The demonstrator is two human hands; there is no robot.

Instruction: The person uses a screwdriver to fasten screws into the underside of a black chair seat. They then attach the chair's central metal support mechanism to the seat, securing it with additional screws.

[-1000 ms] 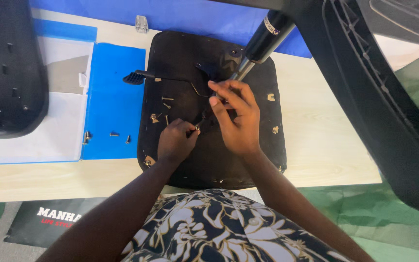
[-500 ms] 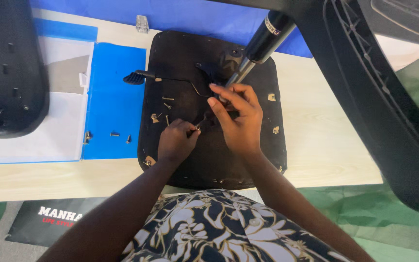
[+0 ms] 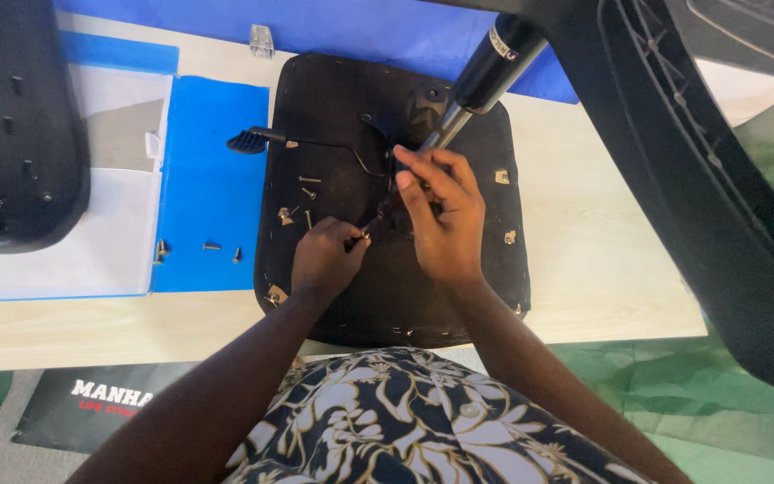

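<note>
A black chair seat lies upside down on the wooden table. A gas-lift cylinder and a black lever belong to the mechanism at its middle. My left hand pinches a small screw at the mechanism's edge. My right hand rests on the mechanism plate, fingers curled over it. Loose screws lie on the seat left of my hands.
A blue sheet left of the seat carries a few screws. A black chair back lies at the far left. A black chair base arches over the right side. Green flooring shows below the table.
My left hand has shifted slightly right toward the mechanism with the screw. My right hand has stayed on the plate.
</note>
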